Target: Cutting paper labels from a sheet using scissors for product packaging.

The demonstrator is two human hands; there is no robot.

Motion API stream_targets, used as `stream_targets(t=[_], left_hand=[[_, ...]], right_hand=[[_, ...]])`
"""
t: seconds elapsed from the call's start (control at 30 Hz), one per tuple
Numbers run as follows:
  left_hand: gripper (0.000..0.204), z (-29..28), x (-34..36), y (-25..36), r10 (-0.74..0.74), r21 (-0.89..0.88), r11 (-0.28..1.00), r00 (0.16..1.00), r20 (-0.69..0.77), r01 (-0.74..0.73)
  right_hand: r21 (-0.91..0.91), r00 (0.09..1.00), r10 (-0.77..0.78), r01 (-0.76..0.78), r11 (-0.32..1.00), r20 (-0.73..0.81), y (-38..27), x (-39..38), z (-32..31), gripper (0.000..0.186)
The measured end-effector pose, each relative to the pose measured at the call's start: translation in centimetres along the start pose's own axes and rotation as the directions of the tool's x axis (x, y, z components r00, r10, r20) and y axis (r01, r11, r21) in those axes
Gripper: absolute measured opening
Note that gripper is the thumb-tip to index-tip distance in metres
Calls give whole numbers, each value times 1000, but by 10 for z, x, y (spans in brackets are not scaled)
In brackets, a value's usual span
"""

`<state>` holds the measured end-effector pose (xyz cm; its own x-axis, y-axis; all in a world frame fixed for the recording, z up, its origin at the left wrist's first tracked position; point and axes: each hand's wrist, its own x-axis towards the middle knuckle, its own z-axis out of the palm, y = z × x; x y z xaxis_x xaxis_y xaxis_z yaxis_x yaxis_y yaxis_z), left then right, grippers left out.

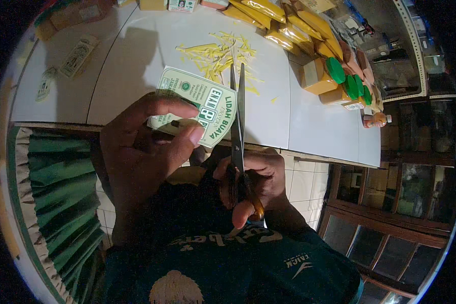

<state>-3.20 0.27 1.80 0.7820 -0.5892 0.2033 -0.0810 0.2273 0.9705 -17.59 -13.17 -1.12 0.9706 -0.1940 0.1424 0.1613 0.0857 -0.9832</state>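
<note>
One white bench (268, 121) extends beneath and beyond the label (207, 83). Yellow packets (289, 25) are heaped beyond the label, to its right. Jars (314, 77) with green lids lie to the right of the label, nearer than the packets. The left hand (137, 139) grips the label, thumb and fingers pinched upon it. The right hand (263, 175), nearer the wearer than the label, is closed about the handles of the scissors (237, 148); their blades stand slightly parted at the label's right edge. Whether that edge lies between the blades cannot be determined. The label itself: held above the bench, tilted, pale ground, green border, rounded right end, dark green print, a small round emblem and boxed lettering. Thin yellow trimmings (200, 49) lie scattered just beyond the label.
</note>
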Motion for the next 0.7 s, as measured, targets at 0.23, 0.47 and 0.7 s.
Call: stream_targets(t=[0.23, 0.47, 0.7], left_hand=[[21, -5, 3, 0, 22, 25, 999, 999, 47, -23], [22, -6, 7, -4, -15, -6, 1000, 1000, 20, 15], [24, -16, 17, -11, -59, 70, 996, 998, -25, 60]], right_hand=[[-41, 998, 36, -34, 999, 59, -2, 1, -4, 74], [-8, 999, 40, -40, 999, 20, 0, 0, -6, 69], [64, 986, 30, -19, 998, -165, 2, 27, -21, 47]])
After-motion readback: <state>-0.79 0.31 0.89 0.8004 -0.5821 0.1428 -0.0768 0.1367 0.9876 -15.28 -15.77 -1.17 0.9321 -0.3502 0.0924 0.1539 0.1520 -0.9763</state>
